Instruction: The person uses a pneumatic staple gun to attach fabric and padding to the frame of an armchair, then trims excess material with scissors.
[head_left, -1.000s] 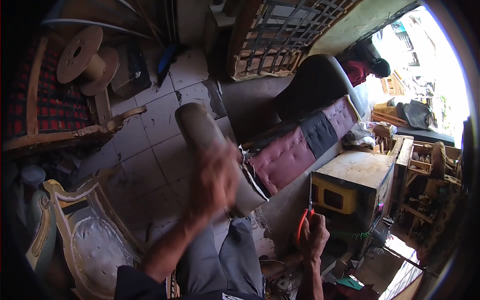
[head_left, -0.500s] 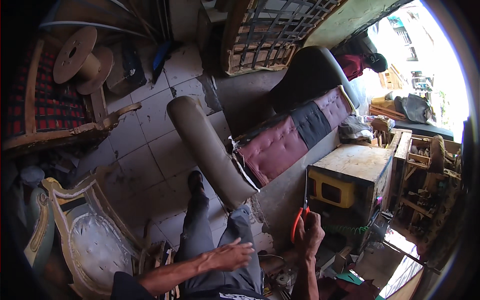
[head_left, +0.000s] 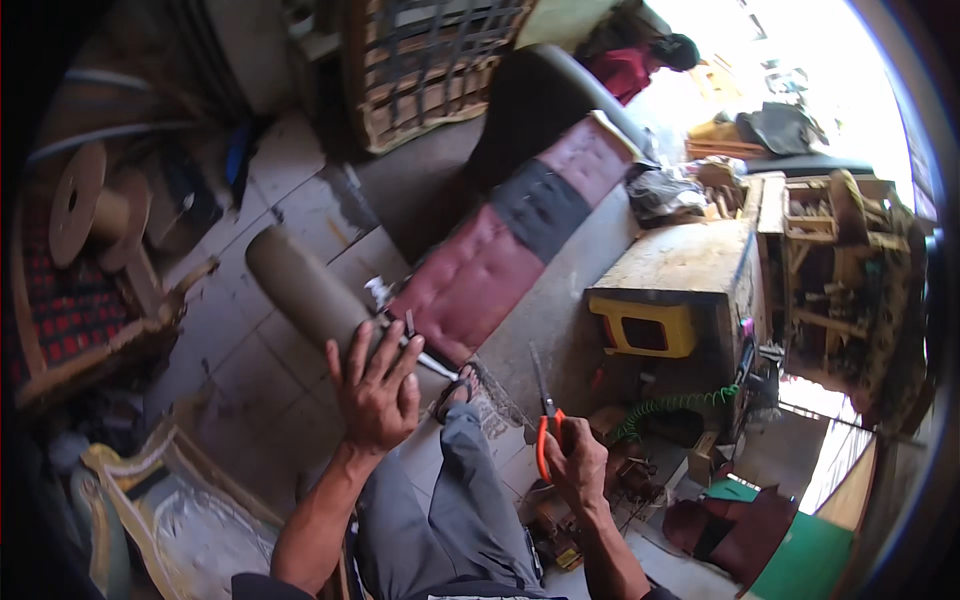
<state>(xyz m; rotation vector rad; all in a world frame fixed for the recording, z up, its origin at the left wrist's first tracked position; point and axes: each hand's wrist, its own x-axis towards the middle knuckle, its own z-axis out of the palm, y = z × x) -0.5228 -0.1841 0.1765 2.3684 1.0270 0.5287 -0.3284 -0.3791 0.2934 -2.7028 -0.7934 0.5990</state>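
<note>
My left hand (head_left: 378, 390) is spread open with its fingers resting on the lower end of a long brown padded roll (head_left: 310, 293) that lies on the tiled floor. Beside the roll lies a maroon tufted cushion panel (head_left: 505, 260) with a dark patch. My right hand (head_left: 578, 465) grips orange-handled scissors (head_left: 545, 420), blades pointing up and away. My grey-trousered leg (head_left: 450, 490) stretches forward between the hands, its foot in a sandal (head_left: 455, 385) near the roll's end.
A wooden box with a yellow-framed opening (head_left: 660, 300) stands right, a green coiled hose (head_left: 670, 408) below it. Wooden spools (head_left: 90, 205) and a carved chair frame (head_left: 160, 480) are left. A person in red (head_left: 630, 60) bends at the back near a lattice crate (head_left: 430, 60).
My left hand dropped from the roll toward my lap, then rose again and now rests spread on the roll's end. The view shifted left. The right hand kept the scissors.
</note>
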